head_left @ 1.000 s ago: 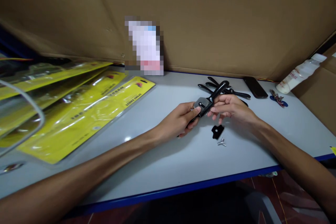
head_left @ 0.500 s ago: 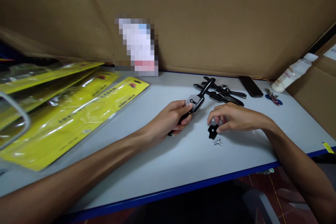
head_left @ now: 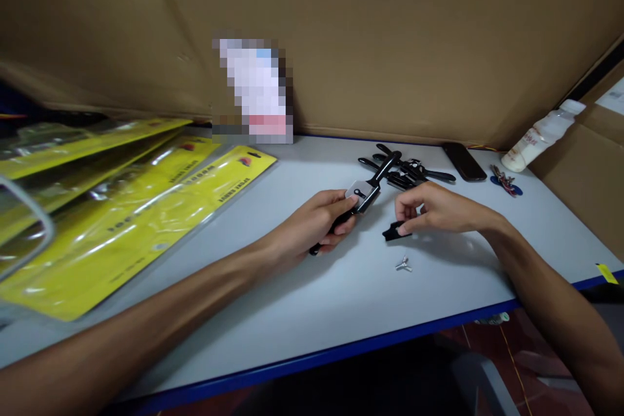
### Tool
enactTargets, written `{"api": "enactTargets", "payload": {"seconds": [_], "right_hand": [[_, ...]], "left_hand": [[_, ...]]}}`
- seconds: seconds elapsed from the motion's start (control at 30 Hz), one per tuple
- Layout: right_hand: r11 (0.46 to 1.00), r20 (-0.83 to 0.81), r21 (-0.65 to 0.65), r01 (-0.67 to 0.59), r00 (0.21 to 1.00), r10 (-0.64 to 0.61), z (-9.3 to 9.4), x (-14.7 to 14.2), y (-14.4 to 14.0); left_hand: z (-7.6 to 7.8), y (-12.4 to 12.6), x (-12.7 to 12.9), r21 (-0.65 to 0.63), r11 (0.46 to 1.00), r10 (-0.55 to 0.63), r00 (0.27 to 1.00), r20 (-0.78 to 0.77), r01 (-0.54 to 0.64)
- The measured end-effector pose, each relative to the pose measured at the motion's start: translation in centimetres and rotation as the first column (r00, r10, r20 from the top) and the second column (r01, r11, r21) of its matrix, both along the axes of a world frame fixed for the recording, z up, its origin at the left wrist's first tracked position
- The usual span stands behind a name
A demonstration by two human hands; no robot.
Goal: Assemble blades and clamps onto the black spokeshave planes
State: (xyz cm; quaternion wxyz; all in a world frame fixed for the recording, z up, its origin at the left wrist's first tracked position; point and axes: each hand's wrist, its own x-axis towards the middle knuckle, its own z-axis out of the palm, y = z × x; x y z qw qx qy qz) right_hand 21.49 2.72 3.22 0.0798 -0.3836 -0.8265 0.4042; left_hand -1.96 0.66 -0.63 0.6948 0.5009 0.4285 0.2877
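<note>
Black-handled tool (head_left: 366, 190) with a grey metal plate at its middle, gripped in the left hand (head_left: 316, 224); fingers (head_left: 341, 229) curled round the lower handle, thumb pressed along the top near the plate, the upper handle angled away toward the far edge of the table (head_left: 302, 312). Right hand (head_left: 433, 208), just to the right of the tool, pinches a small black part (head_left: 394, 231) between thumb and fingertips, the part lifted at a tilt just above the table surface, or perhaps with one edge resting on it; which cannot be told. A small silver wing screw (head_left: 402, 264) lies loose on the table, near and in front of the black part, apart from both hands. Behind the hands, a pile of further black tools (head_left: 414, 170) rests on the table, with a dark phone (head_left: 464, 161), a bunch of keys (head_left: 506, 182) and a tipped white bottle (head_left: 536, 135) to its right. Yellow packaging cards (head_left: 146, 208) in clear plastic overlap at the left. Brown cardboard (head_left: 390, 32) stands along the back of the table.
</note>
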Motion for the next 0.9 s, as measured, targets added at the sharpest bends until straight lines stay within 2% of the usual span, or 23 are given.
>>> {"api": "enactTargets", "payload": {"seconds": [0.07, 0.13, 0.23, 0.4, 0.53, 0.6, 0.7, 0.9], "right_hand": [[0.994, -0.138, -0.050, 0.095, 0.985, -0.101, 0.4, 0.1, 0.0], [0.977, -0.253, -0.044, 0.209, 0.944, -0.214, 0.7, -0.2, -0.2], [0.945, -0.326, 0.100, 0.310, 0.908, -0.263, 0.5, -1.2, -0.5], [0.841, -0.221, 0.464, 0.279, 0.956, -0.195, -0.6, -2.5, -1.0], [0.770, -0.090, 0.596, 0.227, 0.972, -0.217, -1.2, -2.9, -1.2], [0.763, -0.053, 0.616, 0.194, 0.977, -0.206, -1.3, -3.0, -1.2], [0.782, -0.048, 0.602, 0.164, 0.984, -0.169, -1.6, -3.1, -1.1], [0.806, -0.088, 0.557, 0.201, 0.979, -0.183, -2.0, -3.2, -1.0]], "left_hand": [[0.0, 0.0, 0.0, -0.005, 1.000, -0.004, 1.000, 0.001, 0.004], [0.0, 0.0, 0.1, 0.006, 1.000, -0.016, 1.000, -0.016, 0.016], [-0.1, -0.1, 0.4, 0.045, 0.997, -0.052, 0.995, -0.084, 0.056], [-0.1, -0.1, 0.8, 0.095, 0.990, -0.089, 0.980, -0.176, 0.106], [0.0, -0.2, 0.9, 0.075, 0.991, -0.092, 0.973, -0.211, 0.110], [0.0, -0.2, 0.9, 0.066, 0.989, -0.113, 0.964, -0.242, 0.132], [0.1, -0.2, 0.8, 0.058, 0.987, -0.129, 0.959, -0.253, 0.149], [0.5, -0.1, 0.8, 0.033, 0.988, -0.139, 0.969, -0.204, 0.149]]}}
